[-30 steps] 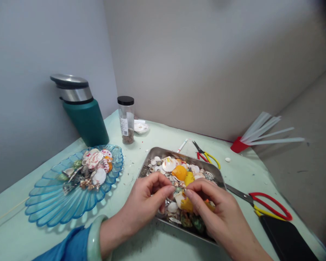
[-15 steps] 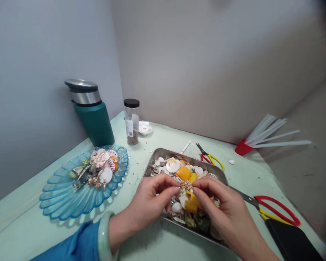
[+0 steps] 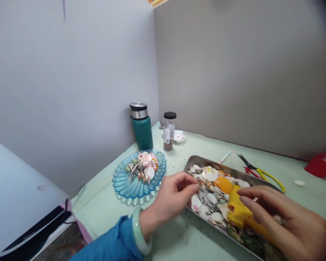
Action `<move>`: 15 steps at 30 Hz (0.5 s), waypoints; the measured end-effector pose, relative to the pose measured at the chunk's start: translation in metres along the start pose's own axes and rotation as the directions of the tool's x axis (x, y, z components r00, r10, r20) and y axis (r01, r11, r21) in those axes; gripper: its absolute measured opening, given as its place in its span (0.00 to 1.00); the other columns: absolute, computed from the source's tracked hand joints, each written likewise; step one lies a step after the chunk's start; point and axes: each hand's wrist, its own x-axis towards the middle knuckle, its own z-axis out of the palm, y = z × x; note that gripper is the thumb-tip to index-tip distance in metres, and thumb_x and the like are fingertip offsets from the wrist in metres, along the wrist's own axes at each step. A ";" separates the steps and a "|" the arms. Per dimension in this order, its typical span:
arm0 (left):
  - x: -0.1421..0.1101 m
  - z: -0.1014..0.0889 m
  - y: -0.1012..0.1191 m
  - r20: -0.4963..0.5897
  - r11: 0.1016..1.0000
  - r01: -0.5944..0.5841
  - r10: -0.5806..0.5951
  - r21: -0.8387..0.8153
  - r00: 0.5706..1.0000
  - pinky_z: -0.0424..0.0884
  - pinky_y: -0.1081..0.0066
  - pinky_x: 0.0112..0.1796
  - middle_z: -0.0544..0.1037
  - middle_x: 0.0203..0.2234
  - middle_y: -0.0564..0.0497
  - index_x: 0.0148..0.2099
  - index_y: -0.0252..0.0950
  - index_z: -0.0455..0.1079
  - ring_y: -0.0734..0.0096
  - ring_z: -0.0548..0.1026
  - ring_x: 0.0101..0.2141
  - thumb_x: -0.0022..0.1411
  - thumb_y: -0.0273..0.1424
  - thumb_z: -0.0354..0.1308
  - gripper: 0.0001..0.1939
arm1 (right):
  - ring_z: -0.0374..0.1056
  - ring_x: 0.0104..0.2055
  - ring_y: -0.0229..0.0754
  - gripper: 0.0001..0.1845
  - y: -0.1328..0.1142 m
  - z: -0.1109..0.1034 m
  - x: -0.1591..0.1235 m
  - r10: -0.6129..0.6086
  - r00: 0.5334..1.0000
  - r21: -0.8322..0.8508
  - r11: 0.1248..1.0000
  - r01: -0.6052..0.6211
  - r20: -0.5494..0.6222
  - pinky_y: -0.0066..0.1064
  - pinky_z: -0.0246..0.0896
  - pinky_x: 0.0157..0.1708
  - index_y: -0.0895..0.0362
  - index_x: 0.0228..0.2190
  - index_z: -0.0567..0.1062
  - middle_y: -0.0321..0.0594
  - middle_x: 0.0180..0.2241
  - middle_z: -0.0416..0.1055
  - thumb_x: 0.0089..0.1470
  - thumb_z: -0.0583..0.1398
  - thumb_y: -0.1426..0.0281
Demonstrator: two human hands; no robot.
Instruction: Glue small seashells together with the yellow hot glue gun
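My left hand hovers over the left edge of a metal tray. Its thumb and index finger are pinched together, and anything between them is too small to make out. Close to those fingertips lie small spotted spiral shells. On the right, my right hand is above the tray with thumb and index finger slightly apart, holding nothing I can see. Partly beneath it lies a yellow plastic tool, its kind unclear. An orange scallop shell and a white scallop shell rest among many others.
A blue scalloped plate bearing a heap of shells sits left of the tray. Behind stand a green bottle and a clear jar. Scissors, a marker and a red cup are behind or right.
My view has swung left, shifting the scene rightward. My hands, formerly together at a small spotted shell, have moved apart; the right finger and thumb have loosened.
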 end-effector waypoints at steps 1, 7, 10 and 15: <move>-0.006 -0.010 0.002 -0.056 0.995 -0.031 0.037 0.090 0.998 0.64 0.77 0.20 0.69 0.18 0.55 0.31 0.32 0.70 0.78 0.67 0.18 0.57 0.32 0.59 0.07 | 0.74 0.36 0.48 0.16 0.000 0.000 -0.001 -0.002 1.000 -0.002 1.000 0.002 -0.007 0.33 0.70 0.34 0.49 0.35 0.76 0.40 0.38 0.76 0.55 0.55 0.53; -0.031 -0.087 0.005 -0.243 0.663 -0.130 0.440 0.737 0.865 0.69 0.73 0.31 0.76 0.29 0.50 0.32 0.35 0.72 0.71 0.73 0.29 0.62 0.30 0.54 0.08 | 0.74 0.33 0.47 0.13 -0.004 -0.001 0.000 -0.039 0.999 -0.014 0.999 0.039 -0.020 0.33 0.69 0.32 0.46 0.35 0.75 0.41 0.37 0.76 0.55 0.55 0.54; -0.033 -0.117 0.001 -0.254 0.587 -0.088 0.476 0.805 0.842 0.70 0.69 0.34 0.76 0.30 0.49 0.32 0.35 0.73 0.68 0.73 0.32 0.60 0.29 0.56 0.07 | 0.74 0.34 0.49 0.10 -0.003 -0.001 0.000 -0.039 0.999 -0.021 0.999 0.039 -0.026 0.34 0.69 0.31 0.45 0.34 0.75 0.43 0.36 0.76 0.55 0.57 0.56; -0.022 -0.138 -0.006 -0.155 0.444 -0.096 0.496 0.891 0.854 0.67 0.58 0.44 0.76 0.36 0.47 0.31 0.38 0.76 0.59 0.71 0.42 0.58 0.29 0.59 0.06 | 0.75 0.36 0.51 0.08 -0.009 -0.003 0.001 -0.017 1.000 0.030 0.999 0.018 -0.015 0.34 0.70 0.31 0.44 0.33 0.77 0.42 0.36 0.77 0.53 0.58 0.59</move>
